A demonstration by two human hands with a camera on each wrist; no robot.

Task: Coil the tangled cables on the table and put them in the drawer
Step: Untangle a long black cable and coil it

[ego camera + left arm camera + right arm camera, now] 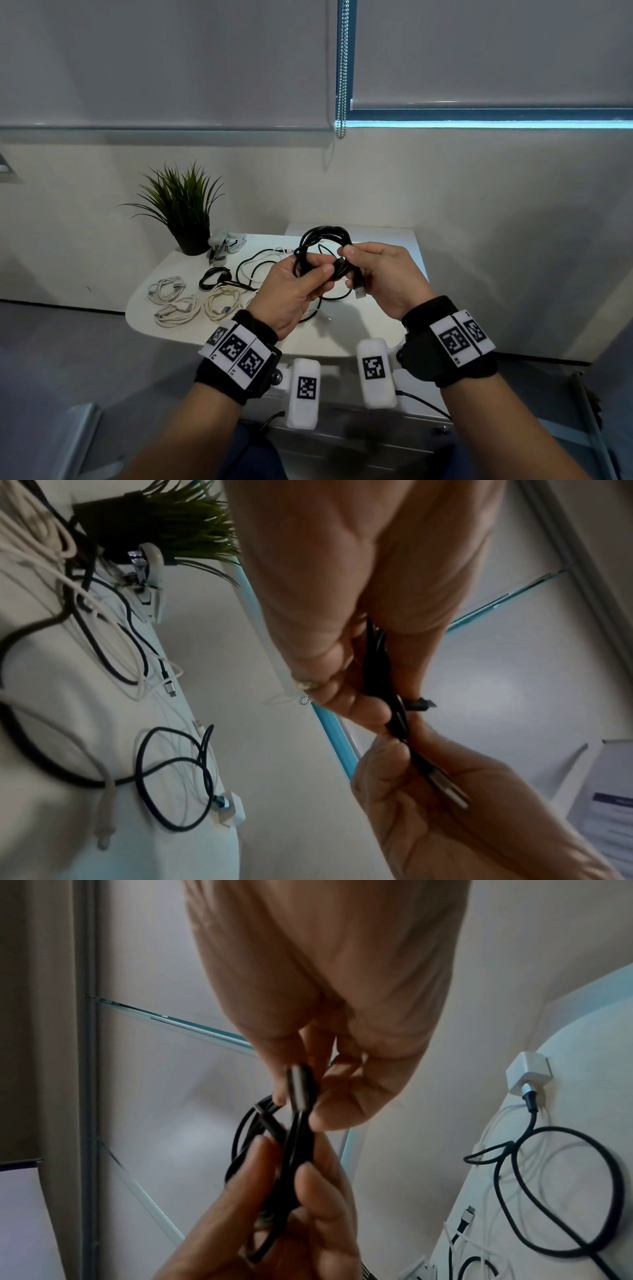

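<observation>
Black cable coil held in both hands above the white table.

Head view: left hand (297,291) grips the coiled black cable (323,240); right hand (387,274) pinches its USB plug (358,289) over the table (376,325). Left wrist view: loose cables (171,777) on the table beside a potted plant (171,520). Right wrist view: a white charger (529,1074).

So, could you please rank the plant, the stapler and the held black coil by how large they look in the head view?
1. Plant
2. Black coil, though it is held nearer the camera, so its true rank is unsure
3. Stapler
</observation>
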